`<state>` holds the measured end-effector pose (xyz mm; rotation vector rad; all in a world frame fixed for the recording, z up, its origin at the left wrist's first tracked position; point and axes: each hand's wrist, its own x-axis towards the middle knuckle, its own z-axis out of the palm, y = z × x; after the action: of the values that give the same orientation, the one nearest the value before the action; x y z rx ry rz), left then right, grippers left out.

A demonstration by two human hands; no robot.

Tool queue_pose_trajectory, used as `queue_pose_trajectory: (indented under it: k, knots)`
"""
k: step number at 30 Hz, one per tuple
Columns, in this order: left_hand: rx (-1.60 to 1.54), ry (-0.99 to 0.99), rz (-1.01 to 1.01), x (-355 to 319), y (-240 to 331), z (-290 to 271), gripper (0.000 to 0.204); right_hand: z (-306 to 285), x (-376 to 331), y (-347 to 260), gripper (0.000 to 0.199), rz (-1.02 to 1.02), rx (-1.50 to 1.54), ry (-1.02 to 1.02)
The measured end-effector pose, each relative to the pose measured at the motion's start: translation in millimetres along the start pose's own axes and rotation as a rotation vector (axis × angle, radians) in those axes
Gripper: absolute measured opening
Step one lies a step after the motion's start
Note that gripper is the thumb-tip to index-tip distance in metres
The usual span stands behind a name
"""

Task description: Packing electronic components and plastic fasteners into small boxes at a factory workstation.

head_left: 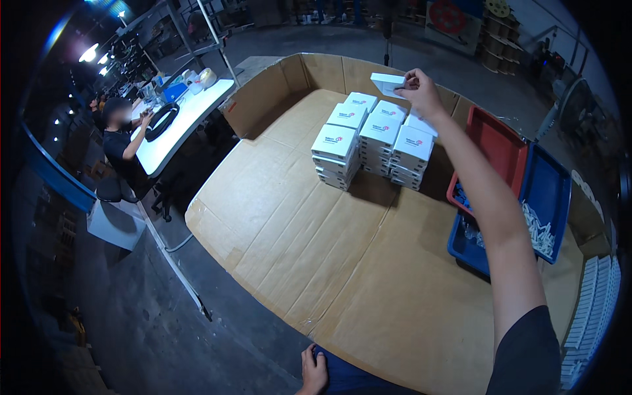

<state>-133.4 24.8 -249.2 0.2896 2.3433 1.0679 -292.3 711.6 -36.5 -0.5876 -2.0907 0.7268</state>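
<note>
Person's right hand [421, 93] pinches a white box [385, 79] by its right end, at the far end of the stacked white boxes [336, 142] on the cardboard-covered desk [276, 217]; left hand [315, 371] at near edge, fingers bent, grip cannot be told; red tray [492, 141], blue tray [549, 195] right of stacks

Rocking plain black short sleeve [528, 355], hem circling right arm [490, 197], forearm going bare up to right hand [424, 95]. Navy-blue cloth [350, 376], looking like trousers, showing by bare left hand [315, 370].
</note>
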Motion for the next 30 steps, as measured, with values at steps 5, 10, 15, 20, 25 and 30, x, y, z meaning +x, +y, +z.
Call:
queue_pose_trajectory:
  k: [5,10,15,20,25,30]
  knots:
    - [0.275,-0.218,0.024,15.5,4.1,-18.8,0.053,-42.2,-107.6,-99.2,0.034,-0.201,0.22,0.183]
    - [1.049,-0.876,0.194,52.6,104.0,-84.1,0.051,-116.2,-237.5,-165.6,0.038,0.021,0.532,0.124]
    - [-0.117,-0.927,0.389,38.5,194.3,-41.2,0.062,-171.7,-361.7,-186.0,0.049,0.375,0.791,0.027]
    - [-0.757,-1.266,-0.044,19.3,232.3,81.1,0.072,-180.7,-479.4,-175.8,0.045,0.507,0.663,0.04]
    - [-0.543,-1.418,-0.048,-21.5,236.7,115.2,0.069,-179.9,-543.4,-195.1,0.047,0.653,0.564,0.085]
    - [-0.624,-1.253,-0.213,-51.3,214.1,126.6,0.06,-173.8,-576.7,-201.7,0.072,0.259,0.117,0.061]
